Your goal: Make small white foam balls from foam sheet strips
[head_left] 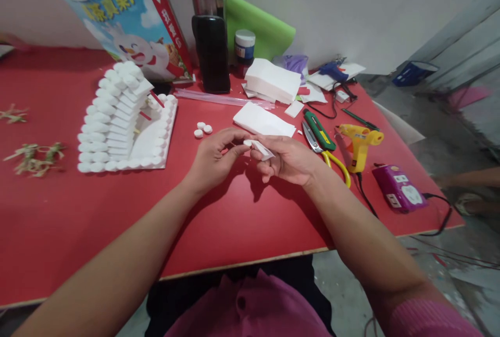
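Observation:
Above the red table (242,222), my two hands meet. My left hand (219,160) pinches a small white disc (247,142) between thumb and fingertips. In my right hand (291,159) is a small strip of white paper (263,150), angled downward and touching or almost touching the disc; which one cannot be told. Three similar white discs (203,129) lie just left of my hands. A folded stack of white sheets (264,120) rests right behind them. Farther left stands a white stepped model (125,123) built of many rounded pieces, with red sticks inside.
Scissors (312,136), a green utility knife (319,129), a yellow glue gun (359,141) and a purple power box (399,188) with cords lie at right. A black phone (211,55), a jar (245,45) and a printed box (128,19) stand behind. Straw-like pieces (35,159) lie far left.

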